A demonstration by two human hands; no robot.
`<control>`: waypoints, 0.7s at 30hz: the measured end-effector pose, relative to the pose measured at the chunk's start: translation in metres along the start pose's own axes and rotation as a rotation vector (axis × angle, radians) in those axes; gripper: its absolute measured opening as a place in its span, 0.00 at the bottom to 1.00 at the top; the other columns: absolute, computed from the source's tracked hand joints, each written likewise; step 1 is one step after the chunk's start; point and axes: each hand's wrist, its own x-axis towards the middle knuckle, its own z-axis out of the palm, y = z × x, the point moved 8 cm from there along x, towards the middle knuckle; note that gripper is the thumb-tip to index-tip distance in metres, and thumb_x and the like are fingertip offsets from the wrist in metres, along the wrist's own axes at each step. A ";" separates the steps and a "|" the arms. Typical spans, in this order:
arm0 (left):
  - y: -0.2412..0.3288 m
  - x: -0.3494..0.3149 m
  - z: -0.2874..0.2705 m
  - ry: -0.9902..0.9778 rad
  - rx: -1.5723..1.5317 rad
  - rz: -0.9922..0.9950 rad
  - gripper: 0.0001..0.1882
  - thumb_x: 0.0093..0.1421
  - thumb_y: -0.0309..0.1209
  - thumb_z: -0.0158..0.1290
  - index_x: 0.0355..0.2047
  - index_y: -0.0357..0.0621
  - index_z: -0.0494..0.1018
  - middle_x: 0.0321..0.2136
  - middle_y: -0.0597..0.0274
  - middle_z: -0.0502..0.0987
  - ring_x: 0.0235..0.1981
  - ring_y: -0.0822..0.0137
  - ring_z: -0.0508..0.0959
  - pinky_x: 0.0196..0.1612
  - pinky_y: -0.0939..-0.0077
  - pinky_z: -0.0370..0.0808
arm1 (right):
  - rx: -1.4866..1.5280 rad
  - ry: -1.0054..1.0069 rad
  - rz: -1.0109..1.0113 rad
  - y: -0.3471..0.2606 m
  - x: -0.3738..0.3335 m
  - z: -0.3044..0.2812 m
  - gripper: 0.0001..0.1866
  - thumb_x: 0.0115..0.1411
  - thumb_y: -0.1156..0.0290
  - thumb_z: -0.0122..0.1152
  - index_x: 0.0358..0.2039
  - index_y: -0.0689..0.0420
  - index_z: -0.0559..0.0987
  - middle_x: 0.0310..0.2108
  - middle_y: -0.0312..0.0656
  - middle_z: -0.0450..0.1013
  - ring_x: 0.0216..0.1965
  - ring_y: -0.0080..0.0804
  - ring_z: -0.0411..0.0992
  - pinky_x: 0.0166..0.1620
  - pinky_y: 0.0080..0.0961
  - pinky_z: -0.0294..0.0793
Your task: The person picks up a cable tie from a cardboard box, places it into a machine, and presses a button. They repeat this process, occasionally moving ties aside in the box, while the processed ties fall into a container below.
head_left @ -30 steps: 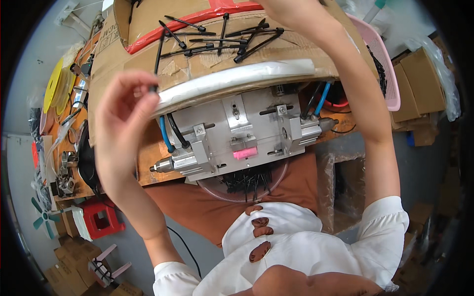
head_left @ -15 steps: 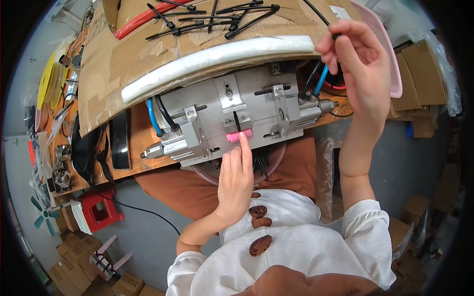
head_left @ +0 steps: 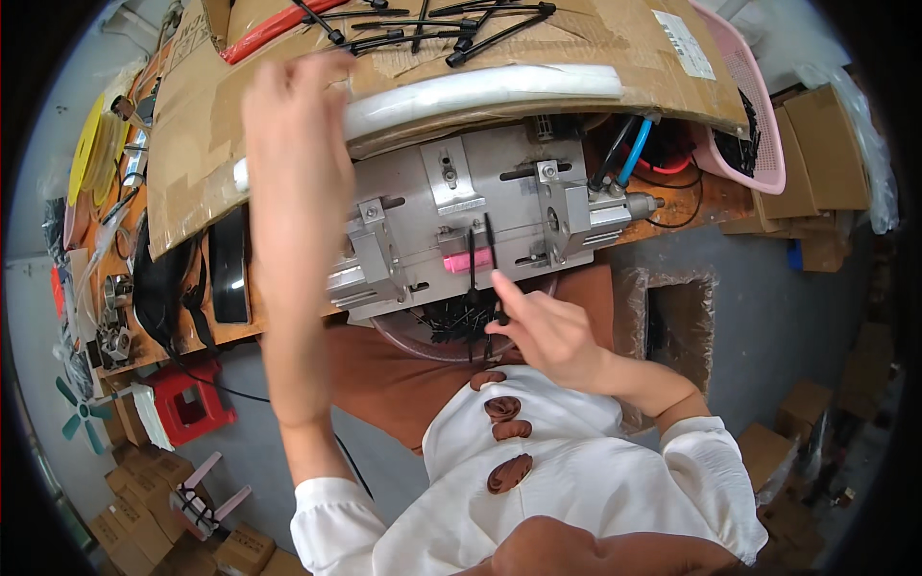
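A silver metal fixture [head_left: 519, 206] sits at the table's front edge, with a pink block [head_left: 467, 260] at its near middle. My right hand [head_left: 552, 336] pinches a thin black rod [head_left: 491, 245], which stands up beside the pink block. Another black rod [head_left: 472, 274] crosses the block and reaches down over the basin; whether it is loose I cannot tell. My left hand [head_left: 298, 125] is stretched over the cardboard [head_left: 197, 197], close to several black rods with thicker ends [head_left: 413, 43]. Motion blurs its fingers, so a hold does not show.
A clear basin [head_left: 403, 344] of black pieces rests at my lap, under the fixture. White foam tube [head_left: 480, 91] lines the cardboard's near edge. At right stands a pink basket [head_left: 768, 163]; blue and black hoses [head_left: 632, 154] join the fixture. A red stool [head_left: 192, 403] stands at left.
My left hand has left the pink block and swung up over the cardboard. My right hand has come down from the upper right to the fixture with a black rod.
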 end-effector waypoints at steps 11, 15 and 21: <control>-0.058 0.036 0.028 -0.182 -0.135 0.053 0.10 0.53 0.24 0.57 0.37 0.40 0.73 0.29 0.61 0.72 0.26 0.68 0.69 0.31 0.74 0.70 | 0.009 -0.060 0.100 0.012 -0.001 0.033 0.36 0.49 0.75 0.67 0.59 0.66 0.65 0.16 0.37 0.61 0.17 0.30 0.63 0.21 0.27 0.64; -0.049 0.038 0.026 -0.204 -0.263 -0.051 0.13 0.52 0.23 0.58 0.39 0.42 0.73 0.29 0.63 0.72 0.26 0.70 0.67 0.31 0.78 0.70 | -0.035 -0.135 0.104 0.009 0.004 0.028 0.36 0.50 0.72 0.67 0.59 0.64 0.65 0.17 0.37 0.62 0.18 0.28 0.65 0.21 0.26 0.65; -0.038 0.042 0.031 -0.157 -0.179 0.120 0.09 0.52 0.21 0.57 0.34 0.39 0.71 0.28 0.62 0.72 0.27 0.69 0.70 0.33 0.76 0.71 | -0.289 0.000 -0.187 0.003 0.086 -0.047 0.18 0.50 0.73 0.63 0.44 0.60 0.77 0.21 0.36 0.67 0.21 0.28 0.69 0.22 0.25 0.68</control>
